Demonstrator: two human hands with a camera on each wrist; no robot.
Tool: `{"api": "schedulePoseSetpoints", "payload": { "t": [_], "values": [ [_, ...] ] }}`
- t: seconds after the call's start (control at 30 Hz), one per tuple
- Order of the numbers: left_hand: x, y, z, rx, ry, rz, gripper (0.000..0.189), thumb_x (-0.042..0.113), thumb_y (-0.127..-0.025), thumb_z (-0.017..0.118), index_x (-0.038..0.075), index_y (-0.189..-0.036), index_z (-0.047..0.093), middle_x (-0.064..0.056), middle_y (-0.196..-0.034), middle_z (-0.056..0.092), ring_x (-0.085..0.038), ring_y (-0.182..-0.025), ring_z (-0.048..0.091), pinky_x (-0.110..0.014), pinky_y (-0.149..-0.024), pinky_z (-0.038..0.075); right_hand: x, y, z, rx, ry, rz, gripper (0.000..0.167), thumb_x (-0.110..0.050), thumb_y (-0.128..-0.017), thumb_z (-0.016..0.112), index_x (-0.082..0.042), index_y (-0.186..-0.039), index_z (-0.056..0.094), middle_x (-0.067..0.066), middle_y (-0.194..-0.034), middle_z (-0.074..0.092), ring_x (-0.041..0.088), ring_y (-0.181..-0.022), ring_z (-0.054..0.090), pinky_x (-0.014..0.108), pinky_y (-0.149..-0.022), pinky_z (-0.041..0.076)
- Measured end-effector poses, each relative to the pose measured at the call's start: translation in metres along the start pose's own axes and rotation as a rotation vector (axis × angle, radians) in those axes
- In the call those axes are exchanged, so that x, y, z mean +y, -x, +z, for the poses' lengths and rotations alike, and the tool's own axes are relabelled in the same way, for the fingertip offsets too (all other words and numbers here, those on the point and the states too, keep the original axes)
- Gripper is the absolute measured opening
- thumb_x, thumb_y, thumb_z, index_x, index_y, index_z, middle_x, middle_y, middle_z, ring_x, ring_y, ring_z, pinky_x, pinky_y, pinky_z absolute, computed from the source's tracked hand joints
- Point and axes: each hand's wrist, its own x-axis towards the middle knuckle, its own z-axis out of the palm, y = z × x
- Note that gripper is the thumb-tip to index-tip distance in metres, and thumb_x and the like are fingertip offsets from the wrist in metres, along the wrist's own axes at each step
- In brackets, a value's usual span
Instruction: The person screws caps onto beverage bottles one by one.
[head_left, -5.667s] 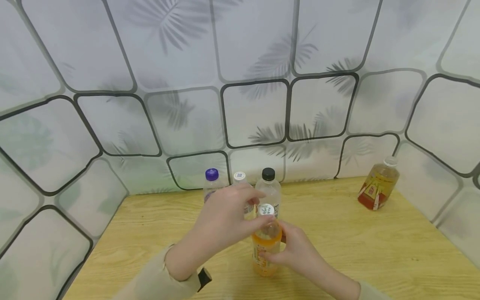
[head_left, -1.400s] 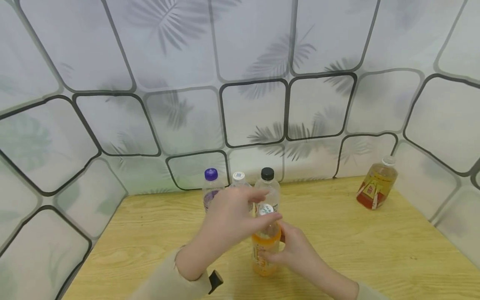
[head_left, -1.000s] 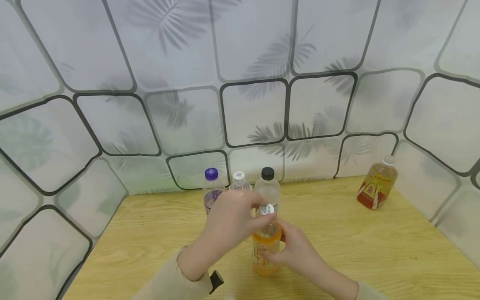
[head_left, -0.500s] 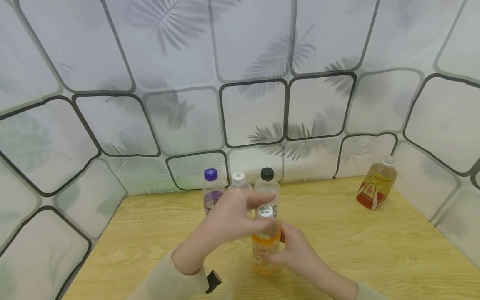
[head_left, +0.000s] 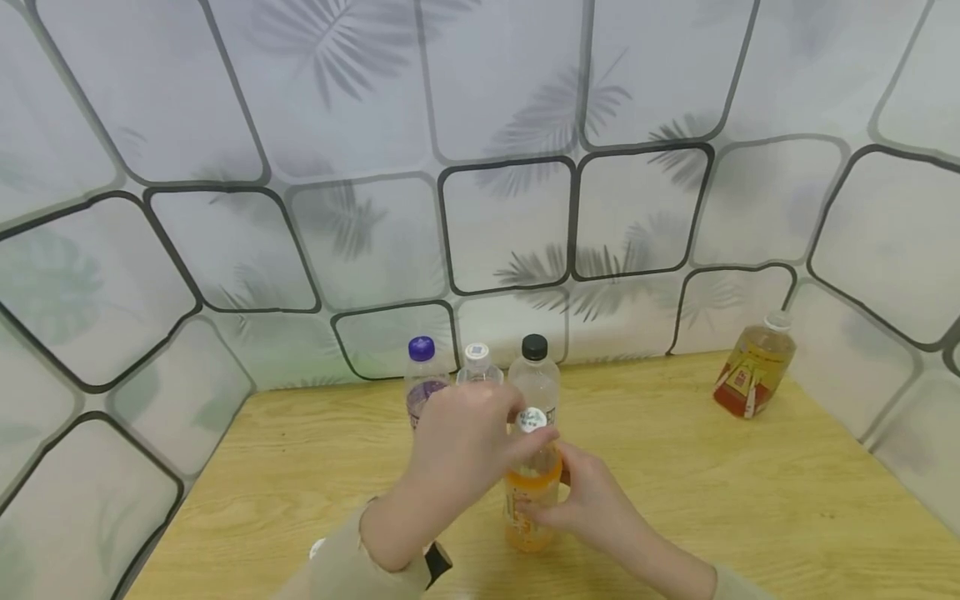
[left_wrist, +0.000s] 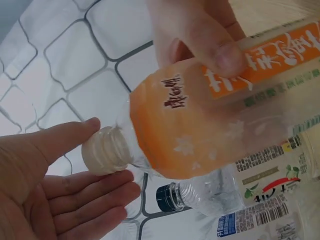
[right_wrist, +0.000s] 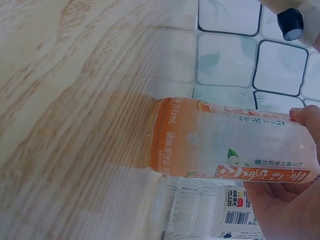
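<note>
An orange-labelled drink bottle [head_left: 532,483] with a white cap [head_left: 533,419] stands upright on the wooden table [head_left: 660,467]. My right hand [head_left: 596,504] grips its body, thumb on the near side and fingers behind; the right wrist view shows the bottle's base at the tabletop. At the top, my left hand [head_left: 461,442] pinches the cap between thumb and fingers. The left wrist view has the thumb [left_wrist: 75,135] on one side of that cap and the index finger on the other, with the remaining fingers spread loosely below.
Behind the left hand stand three bottles: one purple-capped [head_left: 422,379], one white-capped [head_left: 478,358], one black-capped [head_left: 535,375]. A bottle with red-brown contents [head_left: 753,371] stands at the back right. A small white round thing [head_left: 317,547] shows beside the left sleeve. Patterned cloth walls rise behind.
Over the earlier frames my left thumb and index finger loosen and close around the cap, the wrist turning; now they are closed in again. The right hand and bottle have stayed put.
</note>
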Motion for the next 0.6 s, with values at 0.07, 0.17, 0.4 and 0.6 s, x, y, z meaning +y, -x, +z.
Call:
{"api": "schedulePoseSetpoints", "payload": {
  "t": [0.07,0.17,0.4,0.6],
  "values": [
    [-0.004,-0.004,-0.003,-0.097,0.117,-0.019,0.027,0.041,-0.084,0.09,0.019,-0.077,0.076,0.009,-0.069,0.072,-0.005,-0.059,0.06,-0.015,-0.053,0.042,0.0,-0.001,0.0,-0.002,0.004,-0.001,0.064,-0.019,-0.084,0.09,-0.005,-0.14,0.062,0.01,-0.132,0.074,0.029,-0.118,0.072,0.039,-0.101,0.062],
    [-0.009,-0.01,-0.007,-0.233,0.275,-0.051,0.016,0.032,-0.087,0.09,0.018,-0.087,0.081,0.007,-0.084,0.08,-0.009,-0.077,0.072,-0.021,-0.068,0.055,-0.001,-0.001,0.0,-0.006,0.005,-0.001,0.064,-0.019,-0.084,0.09,-0.004,-0.14,0.062,0.01,-0.133,0.073,0.03,-0.118,0.072,0.038,-0.1,0.062],
    [-0.017,-0.015,-0.006,-0.332,0.465,-0.054,0.012,0.023,-0.092,0.086,0.014,-0.099,0.084,0.003,-0.091,0.082,-0.008,-0.079,0.073,-0.02,-0.071,0.058,-0.001,-0.001,0.0,-0.001,0.017,-0.009,0.063,-0.017,-0.083,0.09,-0.003,-0.139,0.063,0.011,-0.131,0.074,0.029,-0.117,0.073,0.037,-0.098,0.063],
    [-0.008,-0.002,0.004,-0.183,0.4,-0.131,0.019,0.035,-0.089,0.088,0.019,-0.099,0.083,0.007,-0.093,0.083,-0.012,-0.084,0.076,-0.021,-0.071,0.058,-0.001,-0.001,0.0,0.01,0.027,-0.003,0.064,-0.019,-0.083,0.091,-0.004,-0.138,0.063,0.011,-0.132,0.074,0.03,-0.117,0.073,0.038,-0.099,0.063]
  ]
}}
